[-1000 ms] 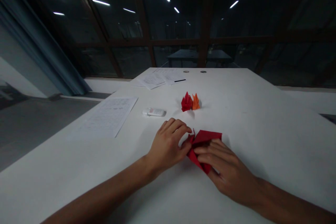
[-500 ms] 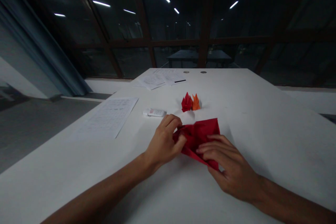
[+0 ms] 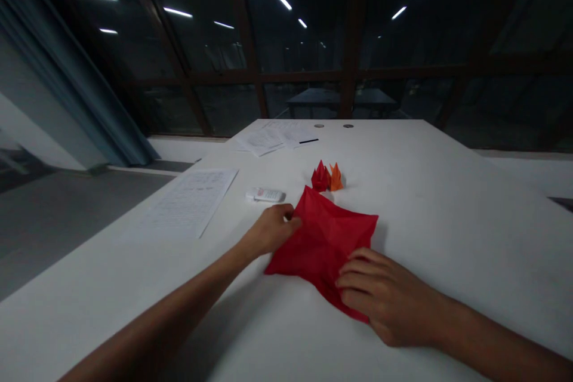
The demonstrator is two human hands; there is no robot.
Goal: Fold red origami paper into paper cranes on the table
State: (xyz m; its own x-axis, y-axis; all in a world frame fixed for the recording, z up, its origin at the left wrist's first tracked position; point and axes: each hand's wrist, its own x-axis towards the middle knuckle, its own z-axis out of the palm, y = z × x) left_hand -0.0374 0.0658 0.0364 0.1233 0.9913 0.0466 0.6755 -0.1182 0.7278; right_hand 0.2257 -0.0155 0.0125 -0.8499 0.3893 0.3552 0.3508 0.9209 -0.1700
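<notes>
A creased red paper sheet (image 3: 326, 233) is spread nearly flat, its corners curling, above the white table (image 3: 447, 221). My left hand (image 3: 274, 228) pinches its left edge between thumb and fingers. Over the sheet's lower right part lies my right hand (image 3: 380, 292), fingers curved on the paper and thumb hidden beneath. Just beyond the sheet, a red folded paper figure (image 3: 320, 178) stands beside an orange one (image 3: 336, 178).
A white tube-like item (image 3: 265, 194) lies beyond my left hand. Printed sheets (image 3: 192, 200) are at the left, with more papers (image 3: 264, 138) and a black pen (image 3: 308, 141) farther back. Two small round discs sit by the far edge.
The red paper has opened from a folded, bunched shape into a wide sheet. My left hand has moved slightly left, and my right hand a little lower.
</notes>
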